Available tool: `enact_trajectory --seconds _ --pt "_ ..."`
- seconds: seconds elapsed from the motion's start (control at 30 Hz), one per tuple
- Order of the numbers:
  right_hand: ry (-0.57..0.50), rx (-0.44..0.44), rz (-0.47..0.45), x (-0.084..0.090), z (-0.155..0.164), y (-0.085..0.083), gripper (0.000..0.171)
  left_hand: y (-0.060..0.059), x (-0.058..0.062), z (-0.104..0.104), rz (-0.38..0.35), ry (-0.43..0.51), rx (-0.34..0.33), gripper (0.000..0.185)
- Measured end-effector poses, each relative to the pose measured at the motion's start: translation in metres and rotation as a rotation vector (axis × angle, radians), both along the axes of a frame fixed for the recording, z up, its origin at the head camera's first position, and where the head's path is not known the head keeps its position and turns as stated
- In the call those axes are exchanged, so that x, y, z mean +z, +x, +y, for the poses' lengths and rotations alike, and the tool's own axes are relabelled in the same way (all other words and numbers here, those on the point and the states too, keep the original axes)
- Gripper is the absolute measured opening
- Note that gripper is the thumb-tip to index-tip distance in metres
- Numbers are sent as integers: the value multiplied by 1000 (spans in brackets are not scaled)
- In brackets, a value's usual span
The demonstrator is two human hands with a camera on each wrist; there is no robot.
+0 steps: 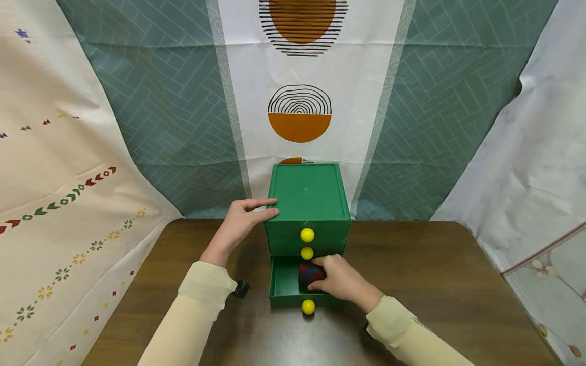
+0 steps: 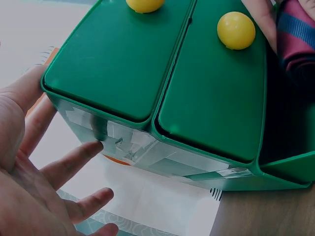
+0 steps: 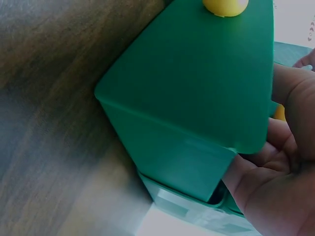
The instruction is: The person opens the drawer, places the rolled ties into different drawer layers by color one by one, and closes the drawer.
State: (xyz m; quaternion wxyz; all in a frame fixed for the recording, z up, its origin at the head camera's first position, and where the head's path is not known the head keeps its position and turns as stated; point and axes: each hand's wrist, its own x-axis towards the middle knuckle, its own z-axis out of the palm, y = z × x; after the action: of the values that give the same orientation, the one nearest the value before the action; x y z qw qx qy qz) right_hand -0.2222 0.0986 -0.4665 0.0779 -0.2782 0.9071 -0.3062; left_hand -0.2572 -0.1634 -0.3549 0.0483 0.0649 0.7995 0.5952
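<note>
My left hand [image 1: 240, 223] lies flat against the left side of the green chest [image 1: 308, 195], fingers straight along its top edge, steadying it and gripping nothing. My right hand [image 1: 341, 279] is down in the bottom drawer [image 1: 284, 284], which stands pulled out toward me, and its fingers curl over a dark red and blue roll [image 1: 310, 273] that looks like folded cloth. The left wrist view shows its stripes at the drawer's edge. I cannot tell whether the roll already rests on the drawer floor or hangs in my fingers.

So far, as I judge it, the drawer is open and the roll is inside its walls, on the right half. The two upper drawers sit closed, their yellow knobs [image 1: 307, 235] in line. What seems left is to let go, draw my hand out and push the drawer in by its own knob [image 1: 308, 306].
</note>
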Motion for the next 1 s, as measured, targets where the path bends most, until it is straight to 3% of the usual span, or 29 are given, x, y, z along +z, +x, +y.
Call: enact_trajectory --seconds 0.2,1.0 --pt "-5 -5 -1 -2 -1 -2 32 -8 -11 -1 18 -9 22 38" --pt "26 -13 36 -3 0 -3 40 -9 -13 -1 16 -17 30 41"
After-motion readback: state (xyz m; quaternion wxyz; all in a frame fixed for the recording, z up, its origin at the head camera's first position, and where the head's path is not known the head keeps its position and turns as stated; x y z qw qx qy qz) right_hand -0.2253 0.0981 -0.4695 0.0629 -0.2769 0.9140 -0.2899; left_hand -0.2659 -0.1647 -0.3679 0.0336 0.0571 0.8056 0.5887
